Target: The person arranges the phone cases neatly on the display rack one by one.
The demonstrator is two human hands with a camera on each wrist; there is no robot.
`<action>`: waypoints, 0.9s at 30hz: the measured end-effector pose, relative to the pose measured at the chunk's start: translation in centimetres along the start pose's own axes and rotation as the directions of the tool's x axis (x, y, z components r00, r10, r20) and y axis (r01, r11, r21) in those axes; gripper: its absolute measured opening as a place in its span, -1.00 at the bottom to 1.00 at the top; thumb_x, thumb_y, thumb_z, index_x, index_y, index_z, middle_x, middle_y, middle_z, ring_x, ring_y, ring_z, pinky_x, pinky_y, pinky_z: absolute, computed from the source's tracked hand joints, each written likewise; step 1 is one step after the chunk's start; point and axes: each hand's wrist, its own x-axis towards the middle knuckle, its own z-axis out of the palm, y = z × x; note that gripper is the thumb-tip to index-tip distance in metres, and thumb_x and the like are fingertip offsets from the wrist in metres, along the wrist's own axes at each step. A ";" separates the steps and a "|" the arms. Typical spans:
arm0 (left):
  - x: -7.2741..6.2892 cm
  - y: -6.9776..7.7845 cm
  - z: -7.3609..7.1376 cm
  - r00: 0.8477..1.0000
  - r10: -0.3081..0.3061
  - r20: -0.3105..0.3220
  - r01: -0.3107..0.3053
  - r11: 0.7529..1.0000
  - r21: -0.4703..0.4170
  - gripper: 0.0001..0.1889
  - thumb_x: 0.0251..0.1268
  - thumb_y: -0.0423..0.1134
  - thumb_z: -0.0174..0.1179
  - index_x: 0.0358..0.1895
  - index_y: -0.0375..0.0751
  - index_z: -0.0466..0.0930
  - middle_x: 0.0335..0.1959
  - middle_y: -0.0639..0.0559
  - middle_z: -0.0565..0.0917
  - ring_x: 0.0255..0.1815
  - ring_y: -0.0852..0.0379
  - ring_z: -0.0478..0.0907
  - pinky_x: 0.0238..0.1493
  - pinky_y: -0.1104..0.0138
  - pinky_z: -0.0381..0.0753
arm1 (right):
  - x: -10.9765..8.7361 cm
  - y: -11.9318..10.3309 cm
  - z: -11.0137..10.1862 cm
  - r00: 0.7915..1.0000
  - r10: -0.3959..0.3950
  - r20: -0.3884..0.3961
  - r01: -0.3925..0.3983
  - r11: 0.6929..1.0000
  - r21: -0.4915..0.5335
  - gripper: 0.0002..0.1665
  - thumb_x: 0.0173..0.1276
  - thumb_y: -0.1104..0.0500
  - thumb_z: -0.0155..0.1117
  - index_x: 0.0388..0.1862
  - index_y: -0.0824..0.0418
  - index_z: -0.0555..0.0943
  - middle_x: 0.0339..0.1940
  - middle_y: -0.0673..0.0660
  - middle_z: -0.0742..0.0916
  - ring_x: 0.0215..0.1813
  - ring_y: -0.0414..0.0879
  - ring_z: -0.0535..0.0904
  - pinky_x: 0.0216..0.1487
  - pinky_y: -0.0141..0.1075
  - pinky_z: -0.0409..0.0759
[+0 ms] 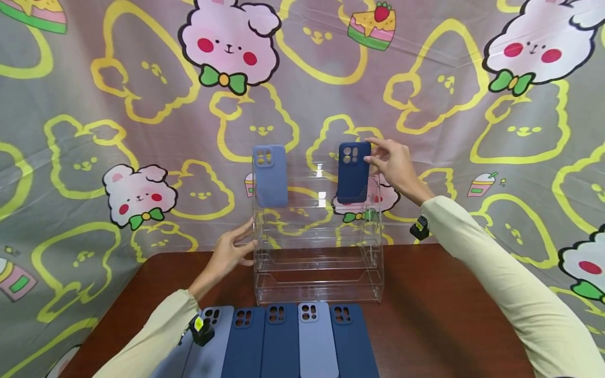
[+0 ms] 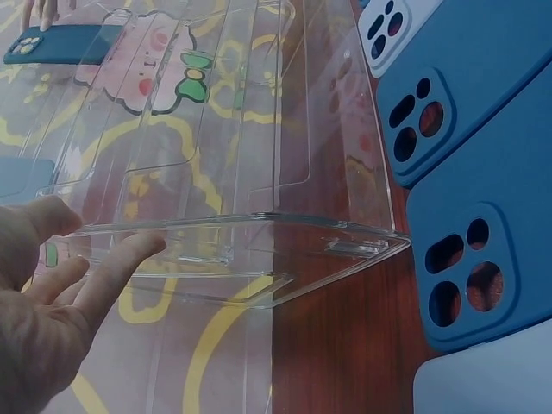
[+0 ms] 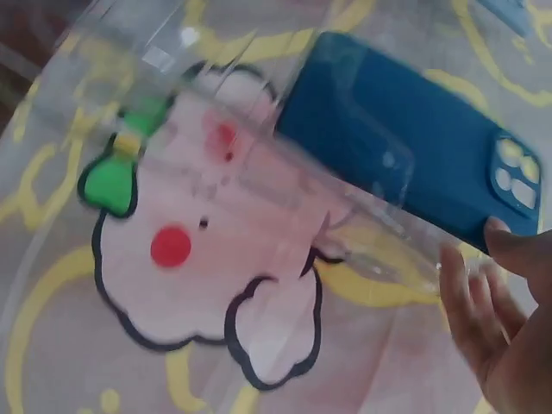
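A clear acrylic tiered rack [image 1: 319,295] stands on the table. My right hand [image 1: 393,164] pinches a dark blue phone case [image 1: 353,178] by its upper right edge, thumb on the near side. The lower end of that case sits behind a clear lip at the top tier's right end, its camera cutouts upward. A light blue phone case [image 1: 271,184] stands at the left of the same tier. My left hand [image 1: 229,253] is at the rack's left side, fingers [image 2: 129,259] extended with the tips right at the clear panel.
In front of the rack lies a row of several phone cases, among them a dark blue case [image 1: 281,341] and a light blue case [image 1: 319,341]. Brown tabletop [image 1: 439,315] extends to the right. A patterned cloth [image 1: 156,142] hangs behind the rack.
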 end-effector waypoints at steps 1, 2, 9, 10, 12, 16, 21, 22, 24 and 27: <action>0.0 0.0 0.0 1.000 -0.001 0.000 0.001 1.000 -0.004 -0.30 0.52 -0.47 0.20 0.65 -0.16 0.19 0.52 -0.45 0.35 0.21 -0.47 0.61 -0.23 0.04 0.86 | 0.0 0.1 0.1 1.000 -0.010 -0.009 0.010 0.999 -0.032 -0.43 0.44 0.31 0.43 0.41 0.22 0.61 -0.11 0.34 0.70 -0.12 0.19 0.68 -0.06 -0.05 0.73; 0.0 -0.1 0.0 1.000 -0.002 0.003 0.002 1.000 -0.008 -0.30 0.52 -0.47 0.20 0.65 -0.17 0.19 0.52 -0.45 0.34 0.21 -0.47 0.60 -0.23 0.04 0.86 | 0.0 0.2 0.1 1.000 -0.016 -0.016 0.015 0.998 -0.059 -0.42 0.43 0.30 0.45 0.41 0.23 0.61 -0.09 0.34 0.67 -0.10 0.19 0.64 -0.02 -0.02 0.68; -0.2 -0.3 -0.1 1.000 0.014 0.008 -0.014 1.000 -0.005 -0.30 0.52 -0.49 0.18 0.64 -0.20 0.18 0.52 -0.45 0.34 0.23 -0.47 0.59 -0.24 0.04 0.86 | -0.4 0.3 0.2 0.999 0.027 0.022 -0.025 0.994 -0.105 -0.29 0.40 0.22 0.50 0.51 0.19 0.52 0.08 0.39 0.54 0.06 0.27 0.47 0.10 0.12 0.51; -0.1 -0.3 -0.2 1.000 0.018 0.011 -0.018 1.000 -0.004 -0.30 0.53 -0.49 0.18 0.64 -0.20 0.18 0.53 -0.45 0.33 0.23 -0.47 0.59 -0.24 0.04 0.86 | -0.5 0.4 0.1 0.999 0.025 0.024 -0.022 0.993 -0.118 -0.27 0.40 0.21 0.51 0.52 0.19 0.51 0.10 0.40 0.52 0.09 0.28 0.44 0.11 0.13 0.49; 0.0 -0.3 -0.2 1.000 0.019 0.008 -0.019 1.000 -0.008 -0.30 0.52 -0.49 0.18 0.64 -0.19 0.18 0.53 -0.44 0.33 0.23 -0.48 0.58 -0.23 0.03 0.86 | -0.6 0.3 0.0 1.000 0.017 0.023 -0.013 0.989 -0.147 -0.24 0.39 0.19 0.52 0.53 0.20 0.49 0.15 0.41 0.49 0.14 0.29 0.39 0.13 0.17 0.45; 0.1 -0.2 -0.2 1.000 0.025 0.004 -0.025 1.000 -0.016 -0.30 0.52 -0.50 0.18 0.64 -0.20 0.19 0.52 -0.45 0.34 0.23 -0.50 0.58 -0.24 0.03 0.86 | -1.0 0.3 -0.1 1.000 0.008 0.025 -0.004 0.983 -0.183 -0.19 0.39 0.17 0.53 0.55 0.23 0.44 0.20 0.43 0.47 0.17 0.30 0.37 0.09 0.18 0.43; 0.2 -0.4 0.1 0.999 0.038 0.026 -0.038 0.999 -0.015 -0.31 0.53 -0.49 0.18 0.64 -0.21 0.18 0.53 -0.44 0.34 0.23 -0.48 0.58 -0.24 0.06 0.86 | -2.9 0.7 -0.5 1.000 0.000 0.021 0.004 0.980 -0.197 -0.17 0.37 0.19 0.53 0.56 0.26 0.42 0.21 0.44 0.46 0.12 0.30 0.40 -0.02 0.15 0.46; 0.2 -0.4 0.2 0.999 0.036 0.028 -0.036 0.999 -0.013 -0.30 0.53 -0.49 0.18 0.64 -0.20 0.18 0.53 -0.44 0.34 0.24 -0.48 0.58 -0.24 0.06 0.86 | -3.4 0.8 -0.6 1.000 -0.014 0.019 0.017 0.979 -0.203 -0.18 0.37 0.20 0.54 0.54 0.28 0.43 0.21 0.44 0.46 0.12 0.30 0.40 -0.03 0.16 0.46; 0.2 -0.3 0.2 0.999 0.024 0.024 -0.024 1.000 -0.016 -0.30 0.53 -0.49 0.18 0.65 -0.20 0.17 0.53 -0.43 0.34 0.24 -0.48 0.58 -0.23 0.06 0.86 | -4.2 0.9 -0.5 0.998 -0.056 0.010 0.057 0.975 -0.215 -0.20 0.33 0.25 0.56 0.50 0.33 0.46 0.17 0.45 0.48 0.09 0.31 0.41 -0.03 0.17 0.46; 0.0 -0.3 -0.1 1.000 0.022 0.012 -0.022 1.000 -0.011 -0.30 0.53 -0.49 0.18 0.64 -0.20 0.18 0.52 -0.43 0.35 0.25 -0.50 0.57 -0.25 0.08 0.86 | -5.4 0.7 -0.2 0.992 -0.128 0.009 0.126 0.963 -0.239 -0.26 0.28 0.31 0.57 0.41 0.39 0.50 0.11 0.45 0.49 0.06 0.31 0.41 -0.04 0.16 0.46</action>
